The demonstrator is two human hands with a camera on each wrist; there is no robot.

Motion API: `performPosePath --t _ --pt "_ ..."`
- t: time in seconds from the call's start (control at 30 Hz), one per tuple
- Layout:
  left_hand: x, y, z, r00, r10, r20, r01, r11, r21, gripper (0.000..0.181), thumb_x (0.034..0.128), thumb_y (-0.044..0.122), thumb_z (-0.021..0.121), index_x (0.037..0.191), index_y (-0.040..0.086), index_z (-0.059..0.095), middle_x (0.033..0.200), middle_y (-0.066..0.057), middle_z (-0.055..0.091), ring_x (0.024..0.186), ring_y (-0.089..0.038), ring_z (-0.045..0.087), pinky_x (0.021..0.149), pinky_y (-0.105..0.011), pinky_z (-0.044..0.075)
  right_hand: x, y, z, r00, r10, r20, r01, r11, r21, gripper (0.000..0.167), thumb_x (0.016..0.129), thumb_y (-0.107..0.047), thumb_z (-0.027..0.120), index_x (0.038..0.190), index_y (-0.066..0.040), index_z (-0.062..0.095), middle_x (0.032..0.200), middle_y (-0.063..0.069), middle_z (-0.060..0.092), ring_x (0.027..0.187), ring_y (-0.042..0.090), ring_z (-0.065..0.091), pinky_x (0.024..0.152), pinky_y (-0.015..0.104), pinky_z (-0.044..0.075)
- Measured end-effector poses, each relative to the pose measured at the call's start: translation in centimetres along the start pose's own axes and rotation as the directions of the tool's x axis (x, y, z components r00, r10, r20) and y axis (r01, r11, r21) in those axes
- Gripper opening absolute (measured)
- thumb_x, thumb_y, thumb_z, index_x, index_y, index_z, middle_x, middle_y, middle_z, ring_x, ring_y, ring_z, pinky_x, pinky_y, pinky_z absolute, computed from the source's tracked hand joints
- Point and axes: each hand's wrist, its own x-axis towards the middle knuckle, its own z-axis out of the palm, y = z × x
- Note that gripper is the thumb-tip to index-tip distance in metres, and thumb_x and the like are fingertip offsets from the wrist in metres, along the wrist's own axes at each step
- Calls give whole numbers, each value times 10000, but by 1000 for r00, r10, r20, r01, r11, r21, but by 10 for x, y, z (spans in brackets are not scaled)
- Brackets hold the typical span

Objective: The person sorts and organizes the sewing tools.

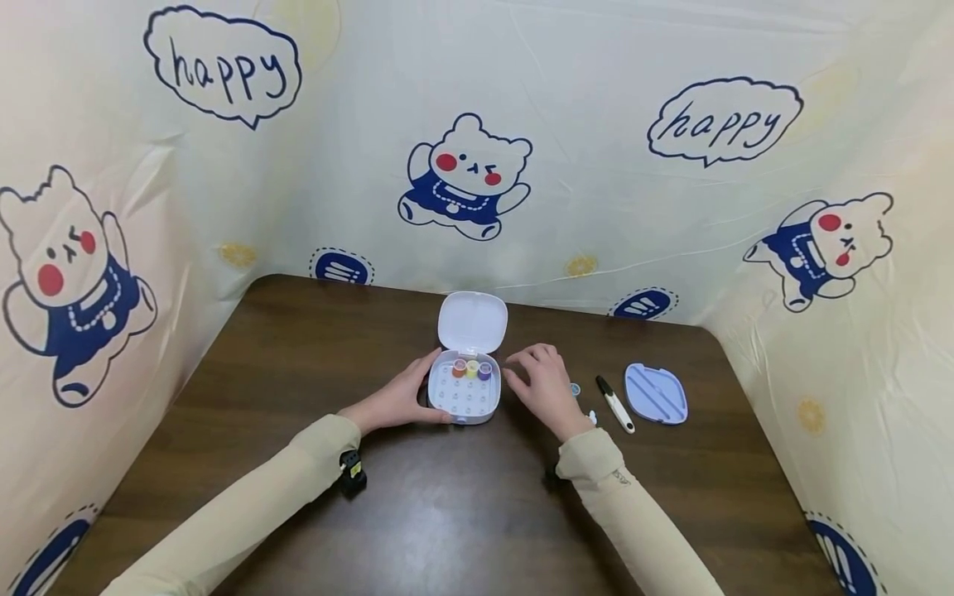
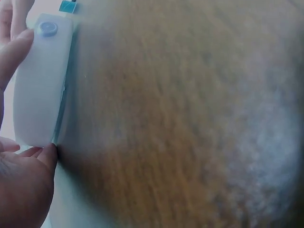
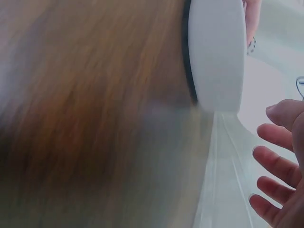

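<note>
A small white box (image 1: 464, 406) with rows of little pegs stands on the table, its hinged lid (image 1: 473, 321) raised. Three small round spools, one orange (image 1: 459, 369), one yellow (image 1: 472, 370) and one purple (image 1: 484, 371), sit along its back row. My left hand (image 1: 400, 396) holds the box from the left, thumb along the front and fingers at the left side. In the left wrist view, the box front (image 2: 40, 90) shows a round button (image 2: 47, 29). My right hand (image 1: 546, 385) hovers just right of the box, fingers loosely bent and apart from it in the right wrist view.
Right of my right hand lie a small teal round piece (image 1: 575, 388), a small white piece (image 1: 592, 418), a slim black-and-white tool (image 1: 615, 406) and a light-blue slotted tray (image 1: 656, 395). A printed cloth (image 1: 596, 207) hangs round the brown table (image 1: 417, 530).
</note>
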Motion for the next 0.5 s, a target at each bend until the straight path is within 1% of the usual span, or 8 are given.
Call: performPosePath --t 0.17,0.27,0.5 --pt "1 0 -1 1000 0 3 0 1000 12 1270 792 502 898 1671 56 98 1670 -242 234 1522 -399 284 1206 -583 291 -9 16 -11 999 24 -27 -24 1000 9 126 980 -204 745 1073 -123 774 1061 67 695 1134 303 547 1029 495 434" --pt "1 0 -1 1000 -6 15 6 1000 16 1258 804 496 891 1670 48 96 1667 -240 242 1520 -394 289 1210 -579 286 -15 23 -17 999 29 -36 -28 999 15 133 977 -201 749 1072 -113 776 1049 76 703 1119 319 557 1012 509 443" --pt "0 1 -1 1000 -11 21 11 1000 8 1237 811 469 893 1668 43 109 1662 -249 250 1514 -400 296 1211 -578 283 -26 39 -30 998 48 -30 -46 997 69 144 966 -160 756 1078 -70 771 1045 117 716 1099 359 561 993 534 445"
